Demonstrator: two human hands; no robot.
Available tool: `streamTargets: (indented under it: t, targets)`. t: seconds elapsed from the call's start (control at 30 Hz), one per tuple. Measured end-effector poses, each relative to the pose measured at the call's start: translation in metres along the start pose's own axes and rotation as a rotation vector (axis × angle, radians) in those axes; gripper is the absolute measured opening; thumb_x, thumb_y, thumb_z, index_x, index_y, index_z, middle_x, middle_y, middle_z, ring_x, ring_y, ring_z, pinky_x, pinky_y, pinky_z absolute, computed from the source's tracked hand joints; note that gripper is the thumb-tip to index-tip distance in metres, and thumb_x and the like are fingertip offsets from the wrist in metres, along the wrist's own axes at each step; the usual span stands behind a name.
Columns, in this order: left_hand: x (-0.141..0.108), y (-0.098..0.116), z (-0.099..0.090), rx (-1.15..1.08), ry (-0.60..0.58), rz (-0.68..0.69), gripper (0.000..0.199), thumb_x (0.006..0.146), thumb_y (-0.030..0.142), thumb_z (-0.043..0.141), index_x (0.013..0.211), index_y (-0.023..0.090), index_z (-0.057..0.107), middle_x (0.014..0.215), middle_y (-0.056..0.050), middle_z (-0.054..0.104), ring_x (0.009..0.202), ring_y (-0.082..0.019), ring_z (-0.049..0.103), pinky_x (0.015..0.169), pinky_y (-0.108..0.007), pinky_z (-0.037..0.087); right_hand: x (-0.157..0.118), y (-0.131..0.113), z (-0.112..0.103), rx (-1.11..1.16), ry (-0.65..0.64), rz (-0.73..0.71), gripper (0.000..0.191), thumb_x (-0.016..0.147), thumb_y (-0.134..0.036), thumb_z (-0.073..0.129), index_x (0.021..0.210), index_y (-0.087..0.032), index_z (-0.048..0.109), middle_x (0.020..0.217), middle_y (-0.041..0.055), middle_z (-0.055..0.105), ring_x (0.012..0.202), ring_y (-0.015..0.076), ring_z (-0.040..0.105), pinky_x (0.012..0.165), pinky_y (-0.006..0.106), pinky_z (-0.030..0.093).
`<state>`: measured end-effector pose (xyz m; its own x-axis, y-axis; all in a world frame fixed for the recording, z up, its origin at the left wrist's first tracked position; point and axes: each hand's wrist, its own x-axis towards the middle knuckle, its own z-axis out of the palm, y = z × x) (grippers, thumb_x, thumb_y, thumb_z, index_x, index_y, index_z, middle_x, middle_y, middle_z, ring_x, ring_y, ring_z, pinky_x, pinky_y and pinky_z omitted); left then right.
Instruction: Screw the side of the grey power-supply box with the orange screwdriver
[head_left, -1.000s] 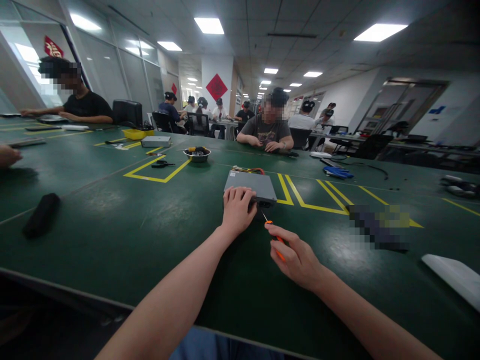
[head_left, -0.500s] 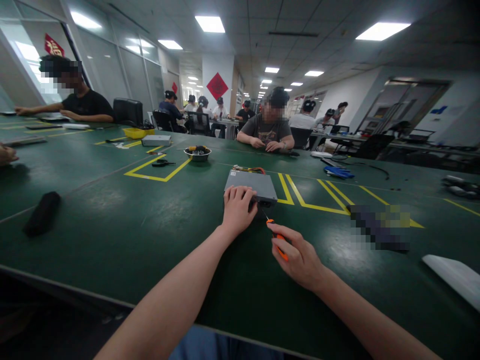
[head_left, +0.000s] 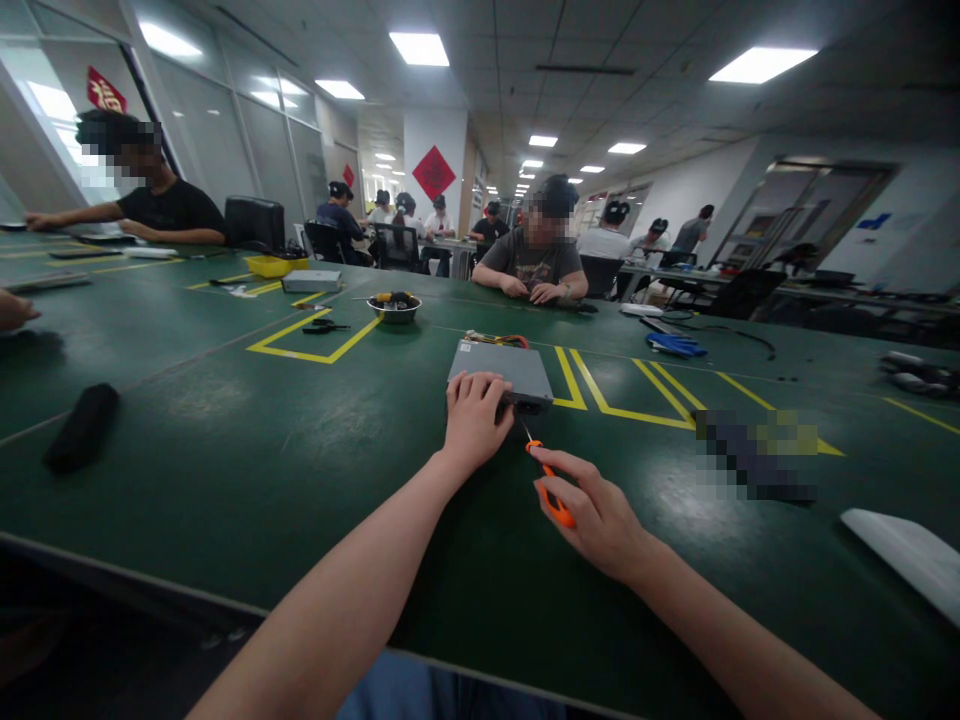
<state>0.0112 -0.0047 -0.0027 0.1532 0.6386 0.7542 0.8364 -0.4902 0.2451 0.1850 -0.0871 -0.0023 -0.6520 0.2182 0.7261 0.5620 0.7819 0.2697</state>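
A grey metal power supply (head_left: 517, 368) lies on the green table in front of me, with coloured wires (head_left: 499, 340) at its far side. My left hand (head_left: 478, 415) grips its near left part, fingers over the top and thumb at the front. Between the fingers of my right hand (head_left: 592, 510) is a screwdriver (head_left: 553, 490) with an orange handle. Its thin shaft points up and left at the near face of the power supply, beside my left thumb. Whether the tip sits in a screw is too small to tell.
A metal bowl (head_left: 394, 308) with tools stands beyond, left of the power supply. Black pliers-like tool (head_left: 325, 327), yellow tray (head_left: 277, 265) and another grey box (head_left: 312, 281) lie farther left. Blue gloves (head_left: 675, 345) are at the right. A person (head_left: 534, 250) sits opposite.
My right hand and the screwdriver have shifted slightly left, and more of the orange handle shows between the fingers. My left hand and the power supply have stayed in place.
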Motion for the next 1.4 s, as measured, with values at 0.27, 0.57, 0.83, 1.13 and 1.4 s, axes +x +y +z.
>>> streamTargets:
  t: [0.27,0.57,0.83,1.13,1.4]
  targets:
    - [0.001,0.001,-0.002,-0.044,-0.021,0.012,0.02,0.08,0.024,0.052,0.1,0.027,0.052,0.117,0.002,0.058,0.115,-0.018,0.045,0.107,-0.04,0.018,0.006,-0.001,-0.007,-0.137,-0.037,0.05,0.014,0.082,-0.012,0.052,0.095,-0.016,0.054,0.098,0.0129,0.061,0.087,0.0203,0.06,0.072,0.033,0.053]
    - [0.001,0.003,-0.005,-0.035,-0.041,-0.003,0.02,0.082,0.024,0.05,0.101,0.027,0.053,0.119,0.001,0.058,0.117,-0.018,0.045,0.108,-0.041,0.018,0.007,-0.003,-0.006,-0.04,-0.165,-0.006,0.014,0.08,-0.008,0.048,0.084,-0.015,0.06,0.099,0.0103,0.061,0.097,0.0234,0.054,0.081,0.037,0.049]
    - [0.001,0.001,-0.003,-0.031,-0.016,0.02,0.02,0.081,0.022,0.051,0.1,0.027,0.054,0.117,0.001,0.059,0.115,-0.019,0.046,0.106,-0.043,0.021,0.006,-0.003,-0.009,-0.161,-0.089,0.164,0.024,0.084,-0.032,0.056,0.096,-0.011,0.056,0.078,0.0081,0.059,0.065,0.0168,0.055,0.058,0.029,0.044]
    - [0.0,0.001,-0.003,-0.02,-0.026,0.015,0.019,0.083,0.023,0.05,0.101,0.027,0.053,0.118,0.001,0.059,0.114,-0.019,0.046,0.106,-0.042,0.021,0.008,-0.002,-0.009,-0.109,-0.169,0.074,0.012,0.078,-0.015,0.051,0.086,-0.018,0.059,0.076,0.0053,0.054,0.067,0.0167,0.048,0.064,0.031,0.039]
    - [0.001,0.002,-0.003,-0.017,-0.024,0.014,0.018,0.082,0.022,0.05,0.1,0.026,0.053,0.118,0.0,0.059,0.114,-0.019,0.046,0.105,-0.043,0.021,0.005,0.005,-0.021,-0.091,-0.014,0.012,0.01,0.077,-0.016,0.056,0.088,-0.016,0.056,0.068,0.0015,0.057,0.061,0.0137,0.05,0.061,0.029,0.041]
